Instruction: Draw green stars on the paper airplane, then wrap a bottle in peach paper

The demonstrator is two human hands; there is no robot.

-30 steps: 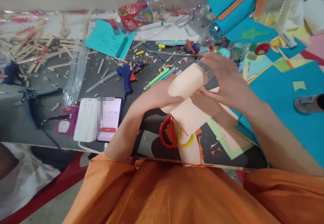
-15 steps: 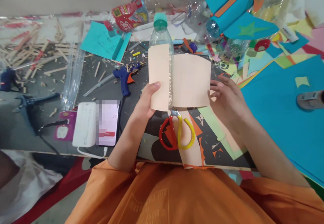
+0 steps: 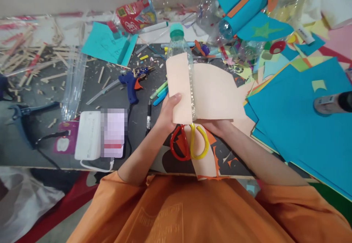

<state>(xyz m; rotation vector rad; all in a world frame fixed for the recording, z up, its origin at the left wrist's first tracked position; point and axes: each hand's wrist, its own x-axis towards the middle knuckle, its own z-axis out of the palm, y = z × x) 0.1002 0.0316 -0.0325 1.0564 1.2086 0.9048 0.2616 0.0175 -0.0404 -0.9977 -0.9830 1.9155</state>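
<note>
In the middle stands a clear plastic bottle (image 3: 178, 45) with a green cap, a sheet of cream paper (image 3: 214, 92) partly wrapped around it. My left hand (image 3: 169, 113) grips the bottle through the paper, thumb pressed on the left flap. A strip of bare bottle shows between the paper's two edges. Under the loose right flap lies my right hand (image 3: 221, 126), palm side near the paper, its fingers hidden. Just below the bottle rests a pair of scissors (image 3: 206, 147) with one red and one yellow handle, blades covered.
A blue glue gun (image 3: 132, 87), a pen (image 3: 149, 116) and markers (image 3: 159, 93) lie to the left, beside a phone (image 3: 114, 133) and a white power bank (image 3: 88, 135). Blue paper sheets (image 3: 288, 107) cover the right side. A blue paper-covered bottle rocket (image 3: 247, 6) lies behind.
My right hand has moved from the flap's outer edge to underneath it, and the flap has swung outward. The bottle has shifted slightly right and down in view.
</note>
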